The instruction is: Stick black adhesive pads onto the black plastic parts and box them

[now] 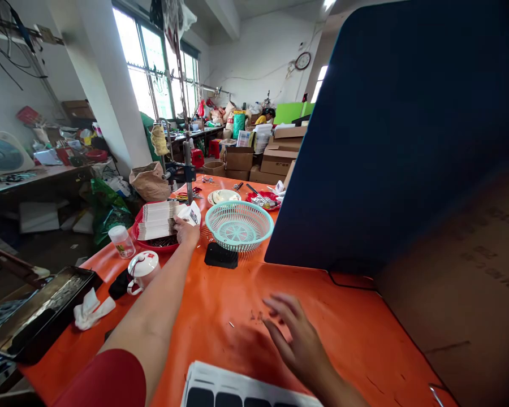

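At the far left of the orange table, my left hand (186,232) reaches to a red basket (138,233) and is closed on a white printed packet (190,213); its fingertips are partly hidden. Neat stacks of thin white cards or packets (156,217) lie in that basket, beside my fingers. My right hand (294,336) hovers over the bare tabletop, slightly blurred, fingers apart and nothing in them. Just below it lies a white sheet with dark rounded squares (233,387), cut off by the bottom edge.
A mint-green plastic basket (240,226) stands mid-table, with a flat black object (220,255) in front. Left are a lidded mug (143,271), a clear jar (121,242) and crumpled tissue (92,310). A large dark blue panel (365,141) blocks the right.
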A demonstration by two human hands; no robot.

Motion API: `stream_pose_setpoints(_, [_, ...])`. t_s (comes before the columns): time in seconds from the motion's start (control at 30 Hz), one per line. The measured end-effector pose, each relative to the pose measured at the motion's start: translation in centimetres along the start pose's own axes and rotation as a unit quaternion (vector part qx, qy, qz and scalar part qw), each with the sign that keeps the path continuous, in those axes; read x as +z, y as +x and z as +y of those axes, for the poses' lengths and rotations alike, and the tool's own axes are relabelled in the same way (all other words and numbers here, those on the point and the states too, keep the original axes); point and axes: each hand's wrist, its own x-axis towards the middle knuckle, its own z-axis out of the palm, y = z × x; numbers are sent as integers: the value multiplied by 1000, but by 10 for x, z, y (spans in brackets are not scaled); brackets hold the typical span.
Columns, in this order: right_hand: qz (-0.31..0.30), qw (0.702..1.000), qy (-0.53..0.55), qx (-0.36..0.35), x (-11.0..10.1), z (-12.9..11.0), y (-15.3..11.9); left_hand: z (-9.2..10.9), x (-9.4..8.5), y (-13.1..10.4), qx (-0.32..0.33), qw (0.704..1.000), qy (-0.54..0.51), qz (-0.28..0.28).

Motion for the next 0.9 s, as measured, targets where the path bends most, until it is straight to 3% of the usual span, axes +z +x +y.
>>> stream_pose_setpoints(0.1, [-49,996,13,67,34,-1,103,1,0,7,6,1000,-17,-6])
stream_pose_setpoints(0.17, [-45,995,0,84,57,3,153,1,2,10,5,1000,-26,-5])
stream_pose_setpoints(0.27, [-43,991,-6,124,89,17,195,-1,5,12,0,999,-33,3])
stream_pose_setpoints(0.37, [-32,990,14,138,108,29,206,-1,8,10,8,999,-47,19])
stream_pose_setpoints(0.5, [7,992,65,110,112,33,190,6,1,1,44,994,-78,57])
stream_pose_setpoints(0.63, [35,988,128,75,99,21,149,13,-28,-16,111,983,-108,97])
stream_pose_setpoints(0.7, [32,985,162,51,85,8,123,12,-54,-27,181,966,-128,133])
stream_pose_setpoints(0.8, [1,978,207,-7,52,-22,81,2,-104,-51,337,895,-183,228])
stream_pose_setpoints(0.9, [-31,970,231,-68,3,-51,25,-14,-160,-87,397,855,-242,230])
